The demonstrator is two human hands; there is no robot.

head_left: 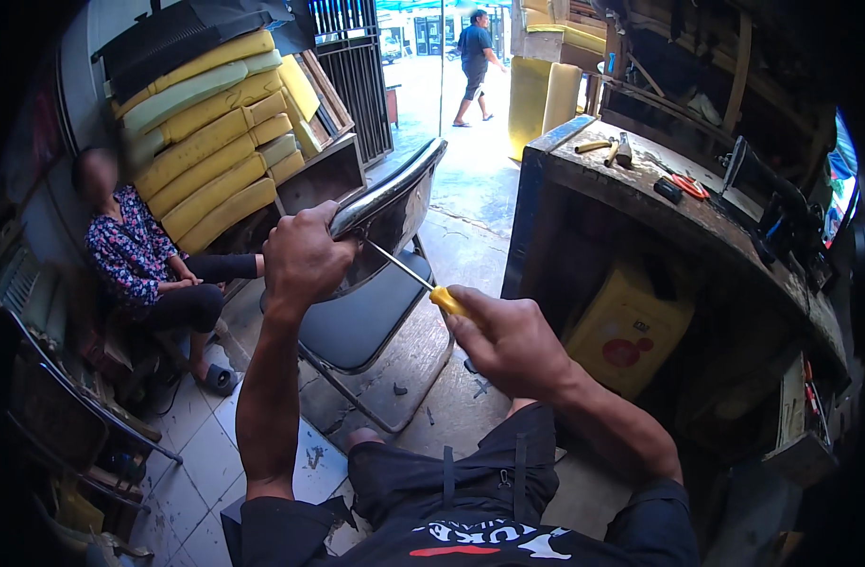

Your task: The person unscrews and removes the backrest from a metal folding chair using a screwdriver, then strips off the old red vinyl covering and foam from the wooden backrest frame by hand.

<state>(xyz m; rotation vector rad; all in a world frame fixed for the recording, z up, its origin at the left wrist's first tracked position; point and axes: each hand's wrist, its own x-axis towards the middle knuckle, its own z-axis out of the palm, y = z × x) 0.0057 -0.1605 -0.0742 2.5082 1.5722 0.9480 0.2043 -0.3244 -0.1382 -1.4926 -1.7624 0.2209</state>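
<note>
Workshop floor: left hand (pixel 303 257) grips chair back (pixel 387 189); right hand (pixel 508 342) clenches screwdriver (pixel 423 283).

Cluttered workshop open to a sunlit street.
Stacked yellow foam cushions (pixel 210 151) lean left; worn dark wooden workbench (pixel 640 189) right; pale tiled floor (pixel 201 454).

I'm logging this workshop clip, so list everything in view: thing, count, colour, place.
folding chair: one, chrome frame with dark seat, centre, in front of the person
screwdriver: one, yellow handle, tip at the chair back
foam cushions: a stack, yellow and pale green, upper left
seated person: one, patterned top, left
walking person: one, dark clothes, top centre, outside
workbench: one, dark worn wood, right
scissors: one, orange handles, on the workbench
yellow container: one, under the workbench
left hand: grip on the chair's back rail
right hand: grip on the screwdriver handle
</note>
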